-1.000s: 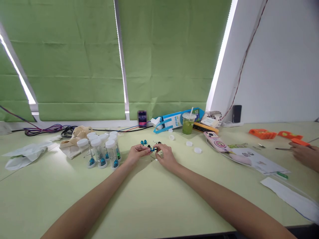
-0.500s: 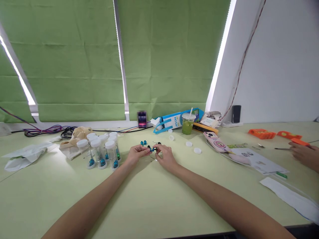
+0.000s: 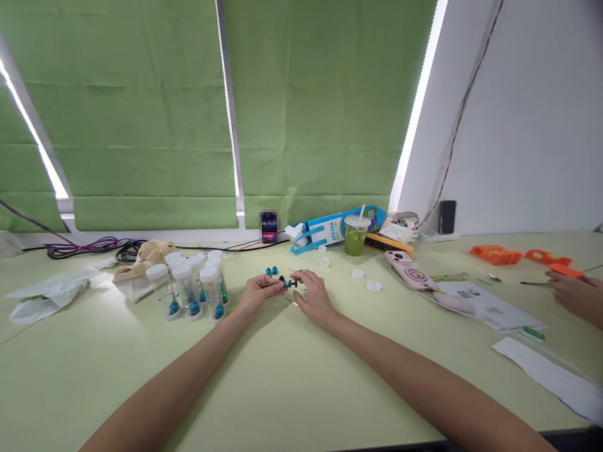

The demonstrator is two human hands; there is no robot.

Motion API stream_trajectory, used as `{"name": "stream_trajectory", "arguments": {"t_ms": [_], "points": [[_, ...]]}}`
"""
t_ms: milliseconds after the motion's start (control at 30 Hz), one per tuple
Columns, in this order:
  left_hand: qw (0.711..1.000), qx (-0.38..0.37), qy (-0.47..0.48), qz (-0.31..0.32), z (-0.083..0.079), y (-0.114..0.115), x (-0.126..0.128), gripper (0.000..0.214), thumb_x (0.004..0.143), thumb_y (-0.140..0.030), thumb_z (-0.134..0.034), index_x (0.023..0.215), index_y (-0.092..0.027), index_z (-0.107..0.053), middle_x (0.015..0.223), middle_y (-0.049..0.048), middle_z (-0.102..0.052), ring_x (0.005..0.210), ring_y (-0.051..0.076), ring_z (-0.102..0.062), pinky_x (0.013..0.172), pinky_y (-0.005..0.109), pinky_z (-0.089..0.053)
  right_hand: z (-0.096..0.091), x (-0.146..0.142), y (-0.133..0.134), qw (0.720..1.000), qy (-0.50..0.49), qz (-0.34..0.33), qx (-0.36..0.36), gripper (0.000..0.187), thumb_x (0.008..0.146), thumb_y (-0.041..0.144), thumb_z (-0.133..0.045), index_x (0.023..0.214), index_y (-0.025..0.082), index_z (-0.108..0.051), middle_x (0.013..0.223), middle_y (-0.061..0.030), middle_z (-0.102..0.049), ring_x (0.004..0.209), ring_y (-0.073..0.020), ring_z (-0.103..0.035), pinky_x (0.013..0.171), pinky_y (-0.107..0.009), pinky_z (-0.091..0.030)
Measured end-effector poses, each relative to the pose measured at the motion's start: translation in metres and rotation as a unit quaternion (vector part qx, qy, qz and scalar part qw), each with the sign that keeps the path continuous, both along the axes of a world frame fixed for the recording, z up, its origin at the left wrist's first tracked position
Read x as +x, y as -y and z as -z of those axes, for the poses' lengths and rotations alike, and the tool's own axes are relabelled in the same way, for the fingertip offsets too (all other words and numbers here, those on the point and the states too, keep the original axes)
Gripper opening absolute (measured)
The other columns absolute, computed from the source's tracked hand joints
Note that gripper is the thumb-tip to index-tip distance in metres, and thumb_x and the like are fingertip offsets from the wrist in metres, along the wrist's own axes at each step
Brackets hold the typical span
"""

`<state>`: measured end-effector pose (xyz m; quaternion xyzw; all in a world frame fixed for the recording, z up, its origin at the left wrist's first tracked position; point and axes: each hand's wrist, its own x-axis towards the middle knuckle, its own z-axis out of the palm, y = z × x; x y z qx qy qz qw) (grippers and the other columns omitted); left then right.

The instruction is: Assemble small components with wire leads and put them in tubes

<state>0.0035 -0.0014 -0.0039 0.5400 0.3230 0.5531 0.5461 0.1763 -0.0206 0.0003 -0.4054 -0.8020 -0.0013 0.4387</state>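
My left hand (image 3: 258,294) is closed, its thumb and fingertips pinching a small blue part with a black knob-like end (image 3: 294,284). Close to that black end, my right hand (image 3: 315,300) has thumb and forefinger apart on either side of it. Whether a fingertip still touches it is too small to tell. Just behind my hands lie small blue pieces (image 3: 272,271) on the table. A thin metal rod (image 3: 291,301) rests between my hands, partly hidden by the right one. To the left stand several clear tubes (image 3: 193,295) with white caps and blue pieces inside.
Loose white caps (image 3: 358,274) lie right of my hands, before a cup of green drink (image 3: 356,237). A pink phone (image 3: 407,270) and papers (image 3: 480,301) are farther right. Another person's hand (image 3: 577,295) is at the right edge near orange blocks (image 3: 495,254).
My right thumb and forefinger have spread apart from the black end of the blue part, which shows more now. My left hand keeps its pinch in about the same place.
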Motion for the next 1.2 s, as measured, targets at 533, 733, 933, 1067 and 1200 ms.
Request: {"name": "stream_trajectory", "arguments": {"t_ms": [533,733,933,1067,1200], "points": [[1.0,0.009,-0.002,0.01,0.0026,-0.001,-0.0002,0.02,0.058,-0.027,-0.075,0.068,-0.012,-0.066,0.074,0.007,-0.072,0.077,0.022,-0.066,0.084,0.039,-0.048,0.0031,0.0005,-0.003,1.0,0.003,-0.008,-0.01,0.035,0.068,0.005,-0.05,0.099,0.021,-0.051,0.098,-0.0031,-0.057,0.094,-0.0208,-0.049,0.078,-0.032,-0.034],[1.0,0.005,-0.001,0.008,0.002,-0.0016,0.0006,0.021,0.057,-0.027,-0.076,0.067,-0.012,-0.067,0.073,0.0069,-0.071,0.076,0.022,-0.066,0.083,0.039,-0.048,0.0046,0.001,-0.0038,1.0,0.004,-0.01,-0.014,0.034,0.068,0.006,-0.051,0.099,0.021,-0.051,0.096,-0.0027,-0.057,0.092,-0.0203,-0.049,0.077,-0.031,-0.034],[1.0,0.007,0.001,0.006,0.0018,-0.001,0.0006,0.021,0.057,-0.027,-0.076,0.067,-0.012,-0.067,0.073,0.0065,-0.071,0.076,0.022,-0.066,0.082,0.038,-0.049,0.0063,0.0004,-0.0056,1.0,0.002,-0.01,-0.018,0.035,0.068,0.006,-0.051,0.1,0.021,-0.052,0.096,-0.0028,-0.058,0.09,-0.0197,-0.05,0.076,-0.031,-0.034],[1.0,0.006,0.003,0.007,0.0011,-0.0002,0.0007,0.022,0.056,-0.027,-0.077,0.067,-0.012,-0.067,0.074,0.0068,-0.072,0.076,0.022,-0.066,0.082,0.038,-0.048,0.0061,0.0001,-0.0053,1.0,0.002,-0.011,-0.019,0.035,0.069,0.006,-0.051,0.1,0.022,-0.051,0.094,-0.0021,-0.058,0.087,-0.0187,-0.05,0.076,-0.031,-0.033],[1.0,0.005,0.003,0.005,0.0007,-0.0002,0.0013,0.022,0.056,-0.027,-0.077,0.068,-0.011,-0.067,0.073,0.0071,-0.072,0.074,0.022,-0.066,0.081,0.038,-0.049,0.0063,0.0004,-0.0052,1.0,0.003,-0.01,-0.019,0.035,0.069,0.007,-0.051,0.101,0.022,-0.051,0.092,-0.002,-0.058,0.087,-0.0189,-0.05,0.074,-0.031,-0.033]]}}
